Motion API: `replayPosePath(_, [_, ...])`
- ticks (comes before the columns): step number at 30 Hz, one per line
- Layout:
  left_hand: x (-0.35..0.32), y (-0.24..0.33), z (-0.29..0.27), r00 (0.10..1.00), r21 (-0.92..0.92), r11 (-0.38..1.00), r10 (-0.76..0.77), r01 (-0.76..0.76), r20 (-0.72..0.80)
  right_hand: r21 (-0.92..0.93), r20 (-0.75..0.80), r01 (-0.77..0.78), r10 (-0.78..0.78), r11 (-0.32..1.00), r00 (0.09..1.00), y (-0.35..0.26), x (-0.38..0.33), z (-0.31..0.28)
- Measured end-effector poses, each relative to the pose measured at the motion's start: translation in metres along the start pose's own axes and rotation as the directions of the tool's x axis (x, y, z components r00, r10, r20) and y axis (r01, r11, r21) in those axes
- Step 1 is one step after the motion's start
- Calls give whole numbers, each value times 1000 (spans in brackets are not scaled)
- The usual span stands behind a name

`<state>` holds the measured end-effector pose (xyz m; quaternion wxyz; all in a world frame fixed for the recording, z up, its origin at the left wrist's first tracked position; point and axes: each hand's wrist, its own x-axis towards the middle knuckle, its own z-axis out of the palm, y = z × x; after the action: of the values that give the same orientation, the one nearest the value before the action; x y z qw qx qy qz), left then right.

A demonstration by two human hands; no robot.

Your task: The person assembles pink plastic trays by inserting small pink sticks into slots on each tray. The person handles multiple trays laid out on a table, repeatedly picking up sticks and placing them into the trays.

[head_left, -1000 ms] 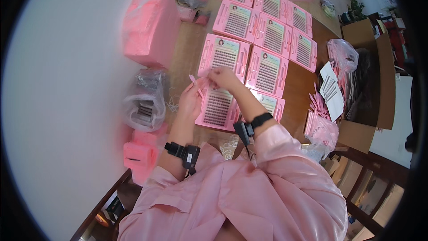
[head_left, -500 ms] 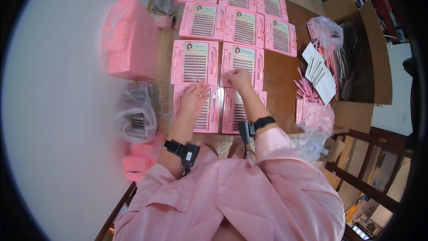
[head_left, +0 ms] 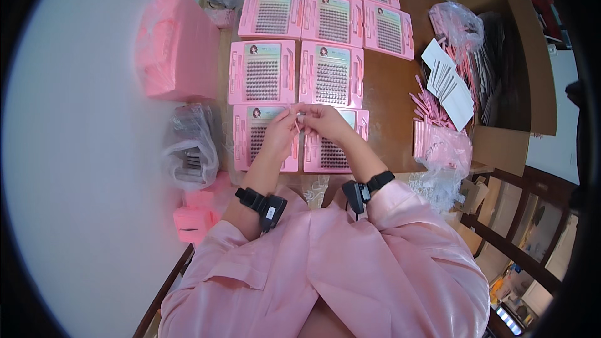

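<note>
My left hand (head_left: 280,133) and my right hand (head_left: 327,123) meet over the near end of the table. A thin pale pink stick (head_left: 297,126) pokes out from the closed fingers of my left hand. The right thumb and forefinger pinch beside it at a tiny whitish piece too small to name. Below the hands lie two pink false-lash kits, the left kit (head_left: 239,144) and the right kit (head_left: 360,150), partly covered by my hands and forearms. Just beyond are two more, a left lash kit (head_left: 261,80) and a right lash kit (head_left: 332,81), showing rows of dark lash clusters.
More lash kits (head_left: 325,22) fill the table's far part. On the brown tabletop (head_left: 391,94) at right lie pink sticks (head_left: 427,105), white cards (head_left: 452,94) and bagged pink pieces (head_left: 443,144), beside an open cardboard box (head_left: 532,62). Pink wrapped stacks (head_left: 181,50) stand left.
My right hand has come left and nearer, from above a kit to meet my left hand. The fingers of my left hand have closed in. The whole view has shifted slightly.
</note>
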<state>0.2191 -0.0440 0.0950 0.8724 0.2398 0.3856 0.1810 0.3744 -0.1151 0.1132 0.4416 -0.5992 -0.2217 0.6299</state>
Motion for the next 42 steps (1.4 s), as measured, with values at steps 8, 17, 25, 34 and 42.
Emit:
replayPosePath(8, [-13,-38,7,973,119,979,-179,163,147,-58,-88,-103,98,993,991,54,-52,9])
replayPosePath(17, [-50,-33,-35,942,422,906,163,-25,-294,-527,-348,-342,169,778,922,76,-49,9])
replayPosePath(25, [-61,-40,-51,922,404,914,191,-42,-336,-535,-405,-280,49,798,913,68,-76,-41])
replayPosePath(34, [-43,-62,26,928,356,928,223,-108,-300,-532,-770,-271,-326,802,549,7,-134,-310])
replayPosePath(42, [-31,-95,86,930,364,924,230,-116,-288,-793,-607,-358,-595,492,527,-68,-83,-520])
